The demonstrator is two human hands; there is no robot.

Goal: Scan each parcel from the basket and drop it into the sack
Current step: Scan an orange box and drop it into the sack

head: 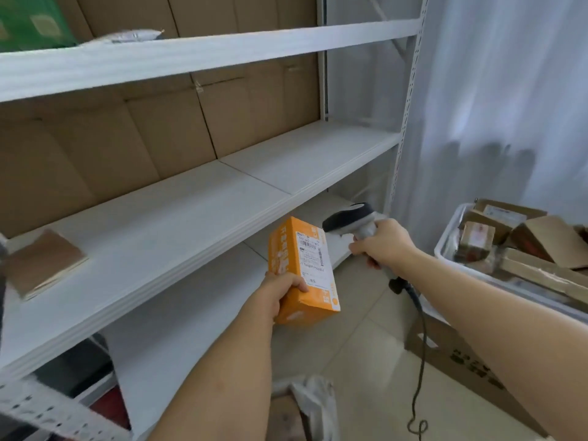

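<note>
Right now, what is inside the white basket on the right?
The white basket holds several brown cardboard parcels, piled loosely. Anything under the pile is covered, and the frame edge cuts off its right part.

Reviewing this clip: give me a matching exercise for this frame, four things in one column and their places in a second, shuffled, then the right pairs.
Things:
1. orange parcel
2. scanner
3. brown parcels
4. flat brown packet

Places:
A. piled in the white basket at the right
B. lying on the middle shelf at the left
C. gripped in the left hand, label facing up
D. gripped in the right hand, head aimed at the label

Pairs: 1-C, 2-D, 3-A, 4-B
</note>
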